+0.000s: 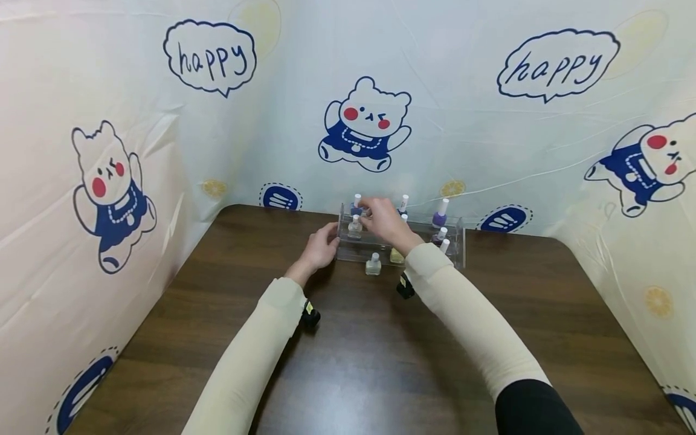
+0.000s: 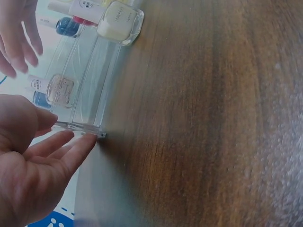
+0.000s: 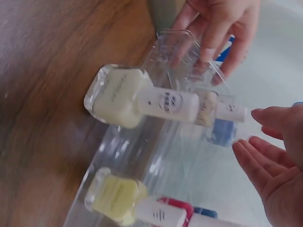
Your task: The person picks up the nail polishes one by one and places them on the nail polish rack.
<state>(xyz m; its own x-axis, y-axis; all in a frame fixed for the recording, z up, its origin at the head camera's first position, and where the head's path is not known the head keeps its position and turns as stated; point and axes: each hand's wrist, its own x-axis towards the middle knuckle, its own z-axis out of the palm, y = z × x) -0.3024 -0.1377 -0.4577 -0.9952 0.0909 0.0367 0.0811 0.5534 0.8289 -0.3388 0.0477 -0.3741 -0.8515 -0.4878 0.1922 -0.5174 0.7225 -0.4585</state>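
Note:
A clear stepped display stand (image 1: 461, 249) holds several nail polish bottles. My left hand (image 1: 322, 246) grips its left end, with the thumb and fingers on the end panel. My right hand (image 1: 387, 223) is over the stand's left part, beside a pale glittery nail polish bottle (image 2: 61, 90). Its thumb and fingertips are close to that bottle's white cap (image 3: 232, 113), with a small gap showing in the right wrist view. Behind the glittery bottle is a blue one (image 1: 356, 209). A cream nail polish bottle (image 1: 373, 266) stands upright on the table in front of the stand.
A yellow bottle (image 1: 396, 256) sits in the stand's lower front. Purple (image 1: 439, 219) and dark (image 1: 437, 237) bottles occupy its right side. Part of a red bottle (image 3: 177, 206) shows beside the yellow one. Behind the wooden table (image 1: 348, 362) hangs a printed cloth (image 1: 457, 139).

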